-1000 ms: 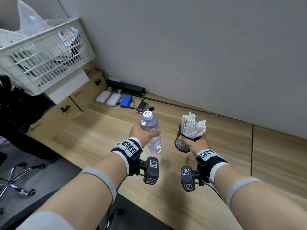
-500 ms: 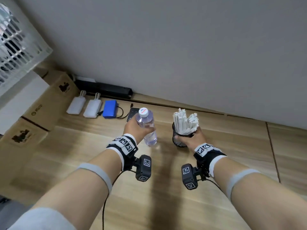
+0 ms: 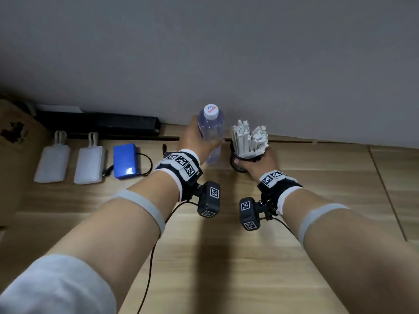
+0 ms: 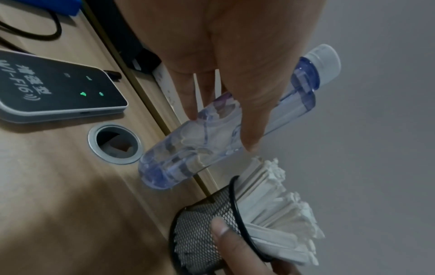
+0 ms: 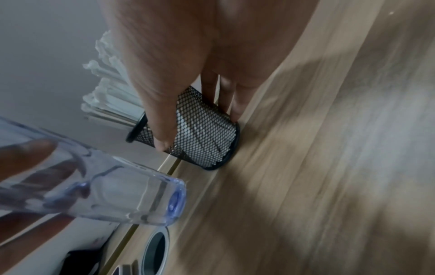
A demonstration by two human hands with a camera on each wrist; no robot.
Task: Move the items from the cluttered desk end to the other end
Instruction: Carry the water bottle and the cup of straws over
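My left hand point(image 3: 198, 141) grips a clear water bottle point(image 3: 211, 130) with a white cap, upright near the grey wall; its base point(image 4: 162, 174) hangs just above the desk beside a round cable hole point(image 4: 115, 145). My right hand point(image 3: 255, 164) is curled round a black mesh cup point(image 3: 239, 163) stuffed with white paper-wrapped sticks point(image 3: 248, 139). In the right wrist view the mesh cup point(image 5: 202, 135) has its base touching the wooden desk by the back edge, with thumb and fingers wrapped round it. Bottle and cup stand side by side, a small gap apart.
Left of the bottle lie a blue battery pack point(image 3: 125, 160) with a cable, two white power banks point(image 3: 88, 164) and a black power strip point(image 3: 99, 124) along the wall. A dark Wi-Fi device point(image 4: 56, 89) lies by the cable hole. Cardboard boxes point(image 3: 11, 137) stand far left.
Both hands have carried the bottle and the mesh cup forward to the back of the desk by the wall and lowered them. The head view has swung right and down; the white basket is out of view.
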